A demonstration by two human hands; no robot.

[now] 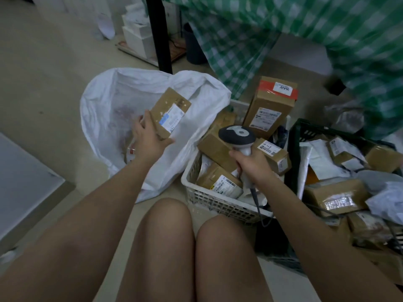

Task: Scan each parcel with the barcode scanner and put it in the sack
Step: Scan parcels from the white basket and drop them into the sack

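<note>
One brown parcel (169, 113) is what I have in my left hand (149, 136), fingers curled round its near end, its white label facing up; it hangs over the open mouth of the white sack (104, 99), clear of the sack's rim. My right hand (250, 164) is closed round the handle of the barcode scanner (237, 136), whose dark head tips toward the held parcel, apart from it. Just below the scanner stands the white basket (209, 200), touching the sack's right side and packed with more brown boxes; a tall box with red tape (270, 105) leans upright at its far end. Beside that, on the right, I see a dark crate (293, 149) heaped with boxes and soft mailers. Green checked cloth (305, 29) hangs above them.
</note>
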